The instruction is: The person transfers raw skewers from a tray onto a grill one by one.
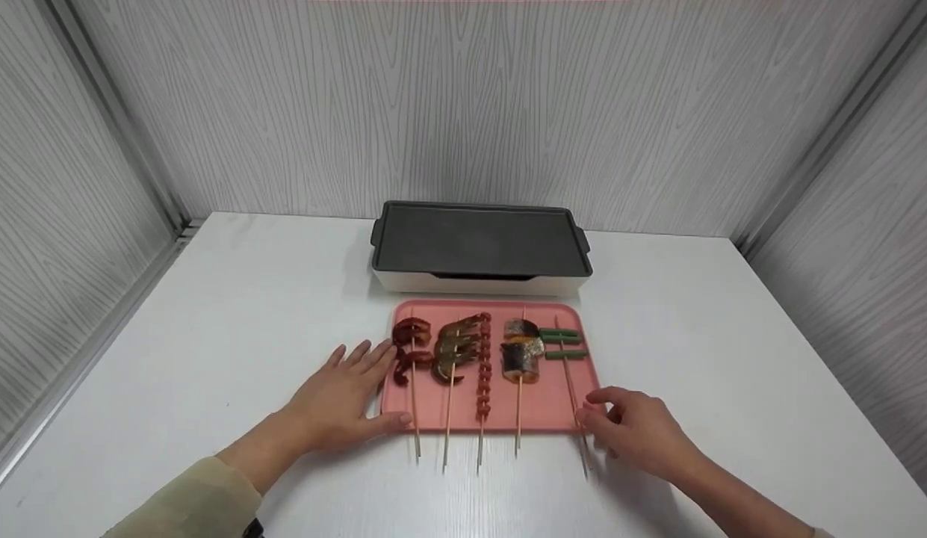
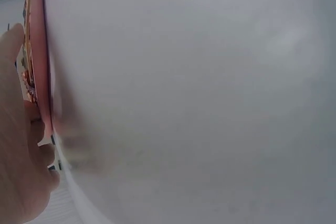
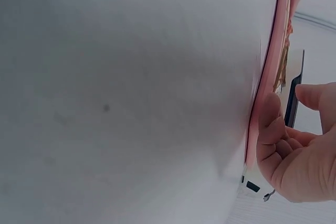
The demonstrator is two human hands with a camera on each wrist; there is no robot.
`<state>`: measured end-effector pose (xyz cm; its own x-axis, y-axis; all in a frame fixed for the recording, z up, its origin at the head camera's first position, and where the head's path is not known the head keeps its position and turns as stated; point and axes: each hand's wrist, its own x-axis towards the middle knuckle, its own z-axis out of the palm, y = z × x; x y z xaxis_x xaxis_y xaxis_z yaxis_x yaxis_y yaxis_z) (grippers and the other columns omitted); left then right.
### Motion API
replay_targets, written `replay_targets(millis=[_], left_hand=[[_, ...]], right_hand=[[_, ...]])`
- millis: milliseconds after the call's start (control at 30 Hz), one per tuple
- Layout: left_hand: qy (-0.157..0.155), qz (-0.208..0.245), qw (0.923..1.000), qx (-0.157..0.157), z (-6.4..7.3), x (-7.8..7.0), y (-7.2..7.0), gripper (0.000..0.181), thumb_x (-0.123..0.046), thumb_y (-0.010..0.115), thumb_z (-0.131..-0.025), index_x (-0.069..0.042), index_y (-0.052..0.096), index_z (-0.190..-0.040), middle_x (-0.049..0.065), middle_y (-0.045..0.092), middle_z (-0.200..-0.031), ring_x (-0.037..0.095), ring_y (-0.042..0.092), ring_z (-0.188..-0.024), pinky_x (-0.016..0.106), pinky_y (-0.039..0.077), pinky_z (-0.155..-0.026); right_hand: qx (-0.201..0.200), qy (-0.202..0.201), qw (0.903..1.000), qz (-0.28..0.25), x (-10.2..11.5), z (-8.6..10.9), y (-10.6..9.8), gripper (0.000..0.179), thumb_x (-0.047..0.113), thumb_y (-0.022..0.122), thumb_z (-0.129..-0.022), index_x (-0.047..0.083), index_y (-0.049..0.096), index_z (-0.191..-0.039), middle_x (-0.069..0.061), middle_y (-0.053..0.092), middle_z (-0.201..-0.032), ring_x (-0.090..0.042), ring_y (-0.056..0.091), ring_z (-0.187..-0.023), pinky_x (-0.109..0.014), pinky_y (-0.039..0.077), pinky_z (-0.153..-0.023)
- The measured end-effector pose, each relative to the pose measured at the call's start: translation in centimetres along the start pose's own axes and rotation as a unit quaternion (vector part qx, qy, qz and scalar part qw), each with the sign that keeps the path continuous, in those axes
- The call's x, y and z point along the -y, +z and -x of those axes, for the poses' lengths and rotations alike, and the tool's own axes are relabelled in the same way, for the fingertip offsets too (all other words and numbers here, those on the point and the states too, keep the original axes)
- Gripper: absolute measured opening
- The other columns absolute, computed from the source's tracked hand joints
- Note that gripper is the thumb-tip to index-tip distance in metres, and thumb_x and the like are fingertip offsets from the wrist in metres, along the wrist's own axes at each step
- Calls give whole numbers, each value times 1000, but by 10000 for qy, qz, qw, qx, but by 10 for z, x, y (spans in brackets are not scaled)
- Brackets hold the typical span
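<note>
A pink tray [image 1: 500, 409] carries several skewers side by side. From the left they hold dark red curled pieces [image 1: 411, 331], brown-green shrimp [image 1: 447, 366], small red meat bits [image 1: 484, 366], silver-skinned fish chunks [image 1: 520, 361] and green bean-like sticks [image 1: 562, 354]. My left hand [image 1: 345, 400] lies spread along the tray's left edge, its thumb at the front-left corner. At the front-right corner is my right hand [image 1: 636, 430], beside the green skewer's wooden ends. Its fingers curl loosely, and a gap shows between thumb and fingers [image 3: 270, 116] in the right wrist view.
Directly behind the tray stands a griddle [image 1: 478, 240] with a flat dark plate, side handles and a cream base. Everything sits on a white table [image 1: 284, 291], with grey wood-patterned panels [image 1: 478, 104] at the back and both sides. The skewer ends overhang the tray's front edge.
</note>
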<state>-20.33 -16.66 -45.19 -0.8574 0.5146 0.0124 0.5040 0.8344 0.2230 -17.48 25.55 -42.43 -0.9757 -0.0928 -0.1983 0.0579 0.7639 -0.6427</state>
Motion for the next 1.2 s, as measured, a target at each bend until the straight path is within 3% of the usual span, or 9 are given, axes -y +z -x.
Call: replay_targets(millis=[300, 500, 800, 1000, 1200], left_hand=[[-25, -54, 9999, 157, -1, 1, 4, 114, -85, 45, -94, 0, 28, -166, 16, 21, -174, 42, 22, -159, 61, 13, -129], [25, 27, 9999, 137, -1, 1, 5, 114, -85, 46, -94, 2, 28, -166, 17, 21, -174, 42, 23, -159, 61, 16, -128], [7, 73, 9998, 173, 0, 3, 4, 114, -84, 46, -94, 1, 26, -167, 16, 19, -175, 41, 22, -159, 61, 16, -128], [9, -16, 9999, 159, 0, 3, 4, 113, -85, 45, -95, 1, 26, -167, 16, 19, -175, 40, 22, -159, 60, 14, -129], [2, -52, 9998, 213, 1, 1, 5, 115, -86, 43, -94, 1, 24, -167, 16, 17, -175, 40, 21, -159, 59, 18, -128]], right_hand=[[447, 222, 9967, -646, 1, 0, 9, 43, 26, 81, -96, -1, 70, -128, -4, 70, -80, -18, 67, -66, -32, 59, -60], [442, 277, 9961, -716, 2, -1, 11, 36, 21, 83, -94, 1, 72, -121, -3, 71, -82, -17, 68, -68, -31, 58, -61], [523, 312, 9955, -720, 2, -2, 11, 14, 19, 78, -96, 6, 71, -98, -5, 70, -76, -17, 67, -68, -30, 55, -59], [770, 318, 9904, -1101, 0, -4, 5, 16, 20, 71, -101, 4, 70, -103, -6, 69, -78, -18, 64, -69, -30, 51, -58], [966, 42, 9847, -1452, -1, 3, -11, 22, 19, 67, -105, -2, 66, -113, -8, 69, -81, -19, 63, -72, -27, 52, -59]])
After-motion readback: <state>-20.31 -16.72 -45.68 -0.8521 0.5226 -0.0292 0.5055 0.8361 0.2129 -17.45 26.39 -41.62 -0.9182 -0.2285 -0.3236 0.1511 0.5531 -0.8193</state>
